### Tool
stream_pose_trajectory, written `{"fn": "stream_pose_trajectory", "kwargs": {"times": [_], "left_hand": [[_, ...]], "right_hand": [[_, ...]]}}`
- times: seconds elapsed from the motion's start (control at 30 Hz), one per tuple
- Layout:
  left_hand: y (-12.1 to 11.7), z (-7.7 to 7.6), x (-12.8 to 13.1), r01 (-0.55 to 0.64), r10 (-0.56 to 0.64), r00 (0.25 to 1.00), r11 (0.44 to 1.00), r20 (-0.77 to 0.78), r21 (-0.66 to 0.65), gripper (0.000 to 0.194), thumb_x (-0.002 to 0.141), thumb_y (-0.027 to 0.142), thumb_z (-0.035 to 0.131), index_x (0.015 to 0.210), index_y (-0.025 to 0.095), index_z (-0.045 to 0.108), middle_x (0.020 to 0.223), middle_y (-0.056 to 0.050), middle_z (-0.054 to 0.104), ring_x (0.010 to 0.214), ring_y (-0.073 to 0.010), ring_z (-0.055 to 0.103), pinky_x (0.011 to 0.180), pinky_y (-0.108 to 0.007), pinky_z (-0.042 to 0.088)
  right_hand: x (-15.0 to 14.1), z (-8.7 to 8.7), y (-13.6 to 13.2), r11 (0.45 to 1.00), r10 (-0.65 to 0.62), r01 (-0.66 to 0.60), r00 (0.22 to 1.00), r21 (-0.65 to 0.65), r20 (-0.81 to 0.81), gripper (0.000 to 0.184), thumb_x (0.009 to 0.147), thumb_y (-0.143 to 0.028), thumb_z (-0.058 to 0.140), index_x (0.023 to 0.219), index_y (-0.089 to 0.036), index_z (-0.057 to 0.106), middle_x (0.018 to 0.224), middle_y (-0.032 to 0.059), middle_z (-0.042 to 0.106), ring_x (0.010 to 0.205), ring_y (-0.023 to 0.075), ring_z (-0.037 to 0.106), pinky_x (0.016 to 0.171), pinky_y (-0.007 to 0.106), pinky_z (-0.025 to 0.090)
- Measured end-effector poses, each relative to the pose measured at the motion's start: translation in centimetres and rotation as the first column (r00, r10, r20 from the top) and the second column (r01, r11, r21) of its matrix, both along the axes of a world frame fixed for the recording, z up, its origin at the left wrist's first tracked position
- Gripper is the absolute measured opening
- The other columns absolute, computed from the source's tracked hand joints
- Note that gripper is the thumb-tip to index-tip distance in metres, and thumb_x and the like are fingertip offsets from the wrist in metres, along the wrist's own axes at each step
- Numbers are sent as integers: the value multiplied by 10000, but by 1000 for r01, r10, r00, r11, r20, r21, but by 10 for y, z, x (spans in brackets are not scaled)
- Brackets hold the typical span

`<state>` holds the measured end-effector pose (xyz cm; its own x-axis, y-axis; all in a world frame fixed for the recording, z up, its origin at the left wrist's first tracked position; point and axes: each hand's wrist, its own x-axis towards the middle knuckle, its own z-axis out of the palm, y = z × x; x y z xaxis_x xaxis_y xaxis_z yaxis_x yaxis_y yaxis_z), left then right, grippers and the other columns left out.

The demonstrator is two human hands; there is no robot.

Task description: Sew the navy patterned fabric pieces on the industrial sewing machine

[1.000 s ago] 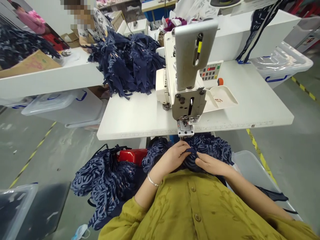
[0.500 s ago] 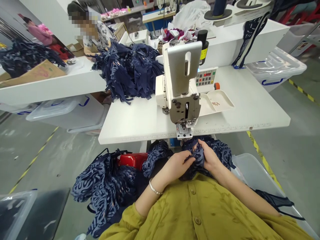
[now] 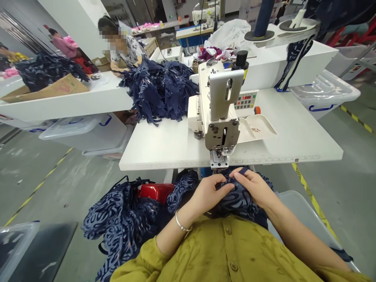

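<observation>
Just below the front of the sewing machine, both hands work at a navy patterned garment on the lap. My left hand, with a silver bangle at the wrist, pinches the garment's upper edge between thumb and fingers. My right hand is closed on a narrow navy strap, which sticks up between its thumb and fingers. The fingertips of the two hands are close together, right under the machine's metal sewing plate. Part of the garment is hidden by the hands.
A heap of navy garments lies left of the machine on the white table. More patterned garments hang at my left by a red object. A parts tray sits right of the machine. A co-worker sits beyond.
The right hand has shifted from the garment's side to its top and now grips a strap. The left hand stays on the edge. The view has tilted slightly upward.
</observation>
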<state>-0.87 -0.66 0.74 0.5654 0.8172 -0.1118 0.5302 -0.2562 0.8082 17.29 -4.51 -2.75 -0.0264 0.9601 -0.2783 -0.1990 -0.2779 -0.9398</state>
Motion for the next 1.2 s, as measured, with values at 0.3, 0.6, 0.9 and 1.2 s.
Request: {"fn": "stream_pose_trajectory", "kwargs": {"times": [0.3, 0.6, 0.9, 1.2], "left_hand": [[14, -1, -5, 136, -7, 979, 762, -202, 633, 332, 980, 192, 365, 1297, 218, 460, 1294, -93, 545, 1076, -184, 603, 915, -330, 532], [6, -16, -6, 231, 135, 915, 598, -381, 768, 372, 953, 91, 348, 1291, 125, 500, 1309, -145, 574, 860, -182, 635, 807, -330, 552], [8, -21, 9, 174, 216, 911, 571, -352, 802, 341, 997, 173, 306, 1261, 93, 506, 1220, -174, 617, 858, -195, 654, 804, -337, 541], [7, -15, 9, 219, 215, 894, 556, -393, 802, 358, 979, 105, 291, 1249, 32, 514, 1226, -197, 604, 831, -183, 639, 777, -324, 537]], "right_hand": [[-1, 3, 75, 932, -183, 35, 905, 361, 385, 273, 871, -430, 525, 1005, -197, 571, 809, 29, 625, 808, 202, 586, 750, 320, 470], [-5, 13, 99, 865, -239, -99, 780, 491, 578, 286, 838, -307, 489, 1066, -209, 630, 1132, 100, 654, 1071, 277, 591, 933, 415, 464], [-7, 8, 107, 856, -269, -63, 794, 513, 546, 319, 827, -306, 506, 1104, -184, 606, 1161, 125, 653, 1092, 295, 592, 949, 434, 469], [-6, 6, 111, 834, -309, -52, 780, 550, 544, 326, 828, -328, 509, 1100, -177, 605, 1152, 134, 658, 1072, 304, 595, 930, 462, 477]]}}
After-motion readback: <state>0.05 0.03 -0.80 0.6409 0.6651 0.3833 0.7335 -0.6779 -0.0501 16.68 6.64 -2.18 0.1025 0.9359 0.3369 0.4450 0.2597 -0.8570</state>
